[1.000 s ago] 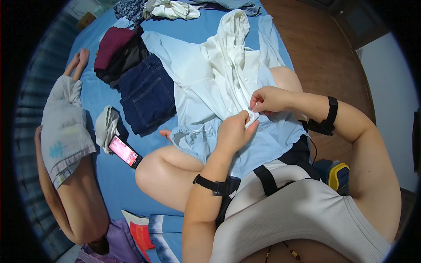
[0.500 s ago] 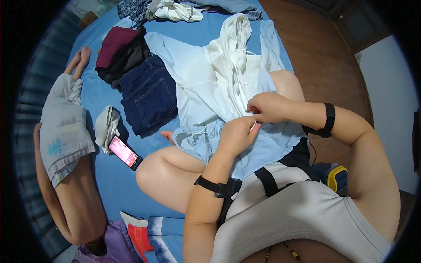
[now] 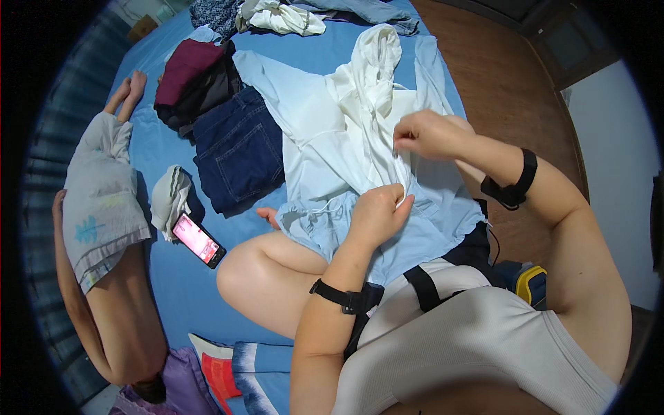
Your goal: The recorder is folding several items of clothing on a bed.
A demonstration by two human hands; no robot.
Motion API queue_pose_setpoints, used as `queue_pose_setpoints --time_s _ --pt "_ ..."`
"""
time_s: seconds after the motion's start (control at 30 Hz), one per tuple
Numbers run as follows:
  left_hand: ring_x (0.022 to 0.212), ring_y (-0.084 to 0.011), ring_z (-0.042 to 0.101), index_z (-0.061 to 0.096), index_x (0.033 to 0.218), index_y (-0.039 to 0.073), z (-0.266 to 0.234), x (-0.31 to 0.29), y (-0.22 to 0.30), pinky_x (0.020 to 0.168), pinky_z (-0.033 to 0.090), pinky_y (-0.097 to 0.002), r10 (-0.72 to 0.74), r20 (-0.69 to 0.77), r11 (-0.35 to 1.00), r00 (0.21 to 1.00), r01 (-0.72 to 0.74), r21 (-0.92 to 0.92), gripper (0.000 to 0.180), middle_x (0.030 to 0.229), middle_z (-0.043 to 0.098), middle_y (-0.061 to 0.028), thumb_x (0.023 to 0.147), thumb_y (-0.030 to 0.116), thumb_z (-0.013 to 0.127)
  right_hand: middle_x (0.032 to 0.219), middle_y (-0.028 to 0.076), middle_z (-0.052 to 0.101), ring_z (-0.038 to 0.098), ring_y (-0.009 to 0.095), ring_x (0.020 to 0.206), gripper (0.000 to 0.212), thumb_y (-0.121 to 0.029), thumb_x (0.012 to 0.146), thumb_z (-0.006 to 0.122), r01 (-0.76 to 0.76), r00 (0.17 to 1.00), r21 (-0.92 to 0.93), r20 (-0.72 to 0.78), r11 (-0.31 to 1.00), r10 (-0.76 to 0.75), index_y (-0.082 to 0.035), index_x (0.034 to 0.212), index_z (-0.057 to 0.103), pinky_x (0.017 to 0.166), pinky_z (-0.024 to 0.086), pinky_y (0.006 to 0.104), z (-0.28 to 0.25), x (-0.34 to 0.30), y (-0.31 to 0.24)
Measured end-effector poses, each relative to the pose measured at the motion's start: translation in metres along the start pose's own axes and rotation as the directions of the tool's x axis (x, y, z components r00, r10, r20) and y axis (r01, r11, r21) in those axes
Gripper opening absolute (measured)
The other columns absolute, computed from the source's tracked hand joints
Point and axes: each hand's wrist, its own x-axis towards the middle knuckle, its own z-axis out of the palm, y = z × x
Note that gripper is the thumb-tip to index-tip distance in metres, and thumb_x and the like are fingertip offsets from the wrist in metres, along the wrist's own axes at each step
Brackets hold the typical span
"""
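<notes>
As the left hand [image 3: 379, 213] grips a jacket [image 3: 315, 131], the right hand [image 3: 426, 135] pinches its front [image 3: 384, 162].

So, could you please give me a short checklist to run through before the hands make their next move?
1. Left hand has a grip on the lower front of the pale hooded jacket: ok, fingers closed on the fabric.
2. Right hand is pinching something at the jacket's front: cannot tell, its fingertips hide it.
3. Jacket's front is smooth: not ok, it lies in folds.
4. Hood is clear of both hands: ok, it lies beyond them.
5. Dark blue jeans are clear of both hands: ok, off to the left.
6. Phone is clear of the jacket: ok, they lie apart.
</notes>
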Motion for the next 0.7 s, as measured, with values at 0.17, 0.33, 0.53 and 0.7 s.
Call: queue_pose_setpoints --time_s 0.17,0.33,0.53,0.7 --pt "0.053 -0.0352 0.049 0.046 0.059 0.002 -0.006 0.001 0.004 0.049 0.038 -0.0405 -0.009 -0.017 0.996 1.0 0.008 -0.09 0.028 0.056 0.049 -0.017 0.077 0.018 0.059 0.073 0.012 0.06 0.056 0.027 0.066 0.012 -0.014 0.076 0.061 0.039 0.985 -0.108 -0.165 0.993 -0.057 -0.004 0.082 0.063 0.06 0.044 0.0335 -0.031 0.028 0.015" --pt "0.052 -0.0342 0.047 0.045 0.058 0.001 -0.008 -0.001 0.007 0.048 0.037 -0.039 0.039 0.024 0.978 0.999 -0.033 -0.205 0.028 0.056 0.047 -0.0162 0.076 0.018 0.059 0.077 0.014 0.063 0.06 0.027 0.069 0.015 -0.018 0.076 0.062 -0.131 0.954 -0.099 -0.284 0.986 0.099 -0.005 0.082 0.064 0.063 0.046 0.0347 -0.055 0.063 0.048" --pt "0.044 -0.0227 0.031 0.04 0.056 0.001 -0.003 -0.001 0.003 0.043 0.03 -0.0331 0.079 0.044 0.966 0.996 -0.065 -0.251 0.036 0.05 0.036 -0.0132 0.078 0.019 0.062 0.073 0.012 0.063 0.058 0.024 0.065 0.016 -0.02 0.078 0.061 -0.285 0.866 -0.056 -0.444 0.957 0.232 -0.004 0.082 0.064 0.061 0.045 0.0321 -0.058 0.084 0.107" --pt "0.052 -0.0243 0.044 0.053 0.067 0.0 -0.013 -0.008 0.0 0.05 0.037 -0.0326 -0.127 0.173 0.973 0.977 0.156 -0.168 0.027 0.059 0.049 -0.0135 0.078 0.023 0.063 0.082 0.004 0.064 0.055 0.015 0.065 0.025 -0.024 0.081 0.059 -0.252 0.928 0.483 -0.126 0.838 0.352 -0.002 0.093 0.062 0.062 0.045 0.0296 -0.047 0.086 0.114"
